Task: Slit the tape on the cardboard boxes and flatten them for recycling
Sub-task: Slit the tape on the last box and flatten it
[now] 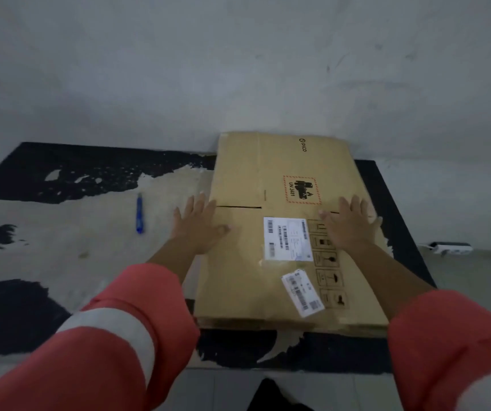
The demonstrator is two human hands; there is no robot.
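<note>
Both of your hands lie flat with fingers spread, gripping nothing: your left hand (198, 225) presses the cardboard box (250, 280) at its left edge; your right hand (352, 223) presses near its right edge; the box lies flattened on the worn black mat (60, 173); a blue cutter (139, 213) lies left of the box, well apart.

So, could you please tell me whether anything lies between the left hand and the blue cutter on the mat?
Nothing visible does. The left hand presses flat on the left edge of the cardboard box, and the blue cutter lies to its left on the mat, with only mat surface between them.
</note>
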